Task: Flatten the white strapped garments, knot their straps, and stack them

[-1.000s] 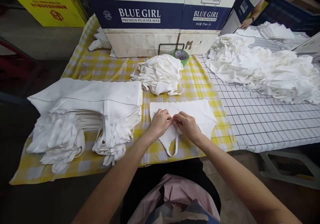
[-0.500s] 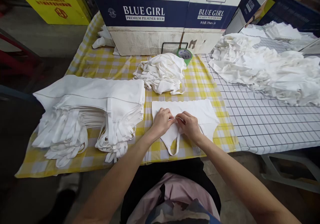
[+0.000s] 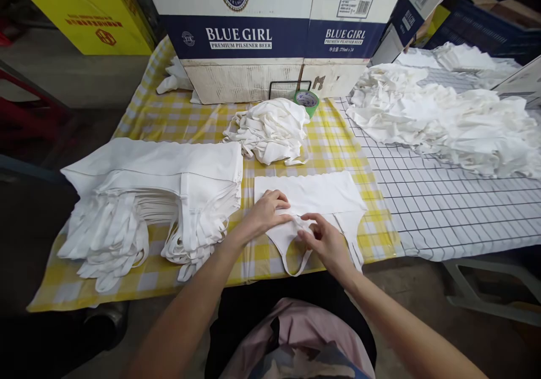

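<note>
Left hand (image 3: pixel 267 210) is resting on white garment (image 3: pixel 316 190), grip spread; right hand (image 3: pixel 327 241), finger and thumb apart, is working nearby; light anchoring is probably preventing creases.

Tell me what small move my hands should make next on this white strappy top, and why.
I'd probably use your right hand to smooth the white strappy top between your hands. It looks slightly rumpled there, your left hand lies on it and could steady it, and your right thumb and index finger are apart beside that spot.
</note>
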### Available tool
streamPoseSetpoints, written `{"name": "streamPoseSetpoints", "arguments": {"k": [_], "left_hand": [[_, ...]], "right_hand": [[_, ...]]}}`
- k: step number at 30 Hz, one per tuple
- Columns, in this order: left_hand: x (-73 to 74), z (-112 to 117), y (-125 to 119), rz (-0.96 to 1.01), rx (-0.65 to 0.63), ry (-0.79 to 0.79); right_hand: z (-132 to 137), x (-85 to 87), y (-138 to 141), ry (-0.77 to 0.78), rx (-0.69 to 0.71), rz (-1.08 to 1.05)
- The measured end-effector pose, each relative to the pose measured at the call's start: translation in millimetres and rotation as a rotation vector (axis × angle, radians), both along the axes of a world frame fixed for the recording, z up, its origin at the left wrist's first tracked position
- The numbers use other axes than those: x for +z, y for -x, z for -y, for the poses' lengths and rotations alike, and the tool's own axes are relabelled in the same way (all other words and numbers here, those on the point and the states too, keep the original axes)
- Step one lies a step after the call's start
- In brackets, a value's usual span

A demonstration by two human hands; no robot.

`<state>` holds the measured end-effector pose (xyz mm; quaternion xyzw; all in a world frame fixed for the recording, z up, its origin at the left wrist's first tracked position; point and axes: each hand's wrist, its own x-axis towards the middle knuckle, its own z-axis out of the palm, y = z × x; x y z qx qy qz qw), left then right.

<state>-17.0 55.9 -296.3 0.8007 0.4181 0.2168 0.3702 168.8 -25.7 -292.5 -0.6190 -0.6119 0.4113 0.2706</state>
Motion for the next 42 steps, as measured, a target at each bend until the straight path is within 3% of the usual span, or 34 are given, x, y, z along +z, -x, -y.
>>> {"name": "streamPoseSetpoints", "arguments": {"k": [5,9,12,16,21,25,28,31,36,39,42], "left_hand": [[-6.3,6,16,-0.091,-0.068,-0.006],[-16.6,11,18,-0.198,-0.089,-0.057],[-17.2,11,20,-0.238,-0.115,-0.066],[-13.6,8,22,-0.281,-0.14,-0.061],[-11.3,8,18,-0.313,-0.129,-0.052],[-8.1,8,18,-0.321,-0.131,-0.031],[-4.2,7,22,-0.307,-0.133,0.007],[-0.6,3,20,-0.275,-0.076,0.009],[-1.8,-4,-22,-0.339,0.056,-0.183],[-7.9,-5,-48,-0.419,0.067,-0.279],[-16.0,-4,-46,-0.485,0.102,-0.351]], "right_hand": [[60,1.9,9,0.128,-0.077,-0.295],[103,-2.2,16,0.175,-0.005,-0.49],[121,-9.7,14,0.238,0.046,-0.622],[126,-21.5,6,0.257,0.0,-0.741],[127,-32.2,0,0.238,0.127,-0.61],[147,-46.0,-8,0.106,0.34,-0.46],[154,-49.7,-27,-0.021,0.367,-0.317],[121,-35.4,-52,-0.214,0.21,-0.155],[-10,0.0,-64,-0.456,0.006,0.293],[-71,-2.1,-49,-0.44,0.08,0.544],[-94,-19.0,-48,-0.388,0.215,0.661]]}}
